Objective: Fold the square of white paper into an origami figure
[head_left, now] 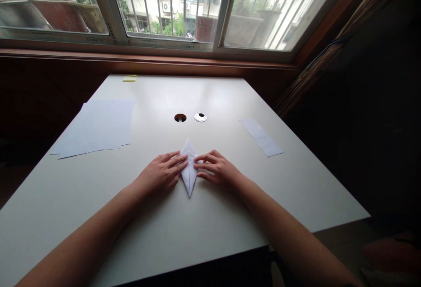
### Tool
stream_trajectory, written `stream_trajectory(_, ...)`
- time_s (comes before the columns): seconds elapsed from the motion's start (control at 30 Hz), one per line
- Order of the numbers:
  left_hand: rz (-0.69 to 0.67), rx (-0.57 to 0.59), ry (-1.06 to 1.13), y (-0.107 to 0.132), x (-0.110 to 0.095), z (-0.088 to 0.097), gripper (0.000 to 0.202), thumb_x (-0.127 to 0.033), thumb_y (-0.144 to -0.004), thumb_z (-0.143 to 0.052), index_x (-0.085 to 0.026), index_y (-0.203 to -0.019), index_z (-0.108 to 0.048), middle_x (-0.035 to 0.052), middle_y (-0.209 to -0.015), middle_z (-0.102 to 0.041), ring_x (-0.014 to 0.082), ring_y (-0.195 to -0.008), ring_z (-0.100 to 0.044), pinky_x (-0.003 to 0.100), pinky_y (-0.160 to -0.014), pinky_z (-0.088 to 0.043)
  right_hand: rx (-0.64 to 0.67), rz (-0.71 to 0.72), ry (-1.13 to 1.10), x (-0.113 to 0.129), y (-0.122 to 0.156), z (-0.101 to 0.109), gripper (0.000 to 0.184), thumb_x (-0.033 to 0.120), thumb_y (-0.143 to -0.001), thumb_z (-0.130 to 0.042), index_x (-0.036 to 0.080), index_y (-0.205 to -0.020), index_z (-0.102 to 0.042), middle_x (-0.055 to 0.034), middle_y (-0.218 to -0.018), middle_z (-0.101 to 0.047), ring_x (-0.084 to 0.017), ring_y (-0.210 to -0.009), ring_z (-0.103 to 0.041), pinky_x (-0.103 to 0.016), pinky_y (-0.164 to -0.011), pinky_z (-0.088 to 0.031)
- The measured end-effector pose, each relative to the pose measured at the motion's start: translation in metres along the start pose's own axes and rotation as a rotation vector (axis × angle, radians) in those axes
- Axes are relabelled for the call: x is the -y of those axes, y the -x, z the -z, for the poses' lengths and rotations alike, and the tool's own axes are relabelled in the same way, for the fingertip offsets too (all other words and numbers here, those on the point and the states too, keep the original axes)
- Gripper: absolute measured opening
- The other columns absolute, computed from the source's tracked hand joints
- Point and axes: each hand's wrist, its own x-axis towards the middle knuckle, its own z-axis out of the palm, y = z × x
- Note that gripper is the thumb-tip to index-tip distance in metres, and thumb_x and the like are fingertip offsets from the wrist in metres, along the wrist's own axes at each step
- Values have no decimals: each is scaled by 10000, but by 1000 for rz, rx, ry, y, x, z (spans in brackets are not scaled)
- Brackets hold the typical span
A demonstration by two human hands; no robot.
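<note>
A white sheet of paper folded into a narrow diamond (189, 177) lies flat on the white table (204, 234), one point toward me and one toward the window. A crease runs down its middle to the near tip. My left hand (166, 168) rests on its left side, fingers stretched out across the paper. From the right, my right hand (217, 168) touches the opposite edge, its fingers apart and slightly bent. The middle of the folded paper is partly covered by fingertips.
Loose white sheets (98, 124) lie at the table's left edge. To the right is a paper strip (262, 138). Beyond my hands are a cable hole (180, 118) and its round cover (200, 117). A yellow-marked piece (129, 78) sits at the far edge, below the window (171, 6).
</note>
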Motion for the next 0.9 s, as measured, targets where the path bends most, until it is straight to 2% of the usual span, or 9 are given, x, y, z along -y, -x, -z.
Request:
stream_trajectory(0.2,82,24,-44,1,-9,-8,515,-446,-1026,-403,-258,-1506,-385,30,-1551,-401,265,-1448,-349,420,-1165,-303,-48,6,75,10,-2,-5,346,418,-941,-598,189,-1185,-684,-101,-1125,-675,-240,-992,-556,-410,-933,-518)
stream_trajectory(0.3,128,3,-47,2,-16,-15,525,-442,-1034,-379,-272,-1529,-334,23,-1569,-367,250,-1460,-329,426,-1196,-239,-25,56,56,20,-5,-5,349,373,-964,-566,177,-1241,-647,-119,-1128,-653,-232,-1011,-562,-401,-943,-525)
stream_trajectory(0.47,186,13,-57,3,-18,-15,559,-420,-1031,-385,-245,-1551,-277,27,-1594,-311,278,-1494,-244,481,-1205,-229,27,82,63,26,-5,-5,292,314,-964,-565,253,-1232,-665,-99,-1189,-623,-226,-1043,-558,-397,-968,-520)
stream_trajectory(0.53,155,13,-42,4,-12,-10,548,-397,-1028,-399,-238,-1543,-299,33,-1591,-319,283,-1503,-215,489,-1201,-257,39,72,58,24,-4,-4,287,300,-958,-575,264,-1226,-671,-91,-1204,-622,-226,-1051,-559,-391,-961,-527)
stream_trajectory(0.6,83,-9,-17,5,-6,-4,496,-355,-1020,-426,-241,-1501,-392,37,-1577,-353,293,-1510,-185,503,-1198,-280,47,79,49,21,-3,-3,286,287,-955,-581,264,-1224,-674,-88,-1211,-625,-222,-1053,-563,-382,-953,-534)
stream_trajectory(0.67,-18,-37,17,5,-1,-1,428,-304,-1011,-454,-249,-1433,-493,43,-1527,-442,279,-1486,-271,497,-1197,-309,47,87,46,18,-2,0,291,281,-957,-577,265,-1232,-671,-86,-1218,-628,-216,-1046,-569,-375,-947,-538)
stream_trajectory(0.73,-115,-56,56,4,0,-2,391,-253,-1005,-462,-229,-1388,-540,52,-1434,-556,229,-1402,-434,422,-1164,-398,48,89,50,15,-2,2,295,279,-961,-570,270,-1239,-667,-83,-1220,-631,-208,-1034,-574,-367,-940,-541)
stream_trajectory(0.8,-125,-54,60,4,-3,-4,386,-230,-999,-464,-192,-1374,-550,69,-1396,-590,216,-1347,-505,387,-1129,-452,53,83,60,14,0,3,293,284,-964,-564,271,-1238,-668,-79,-1222,-635,-204,-1027,-574,-361,-935,-538)
stream_trajectory(0.9,-80,-50,43,3,-11,-7,385,-241,-1002,-455,-176,-1368,-554,79,-1404,-582,226,-1333,-522,412,-1141,-442,69,71,94,16,4,6,302,319,-961,-572,291,-1248,-661,-70,-1234,-638,-210,-1018,-571,-379,-923,-526)
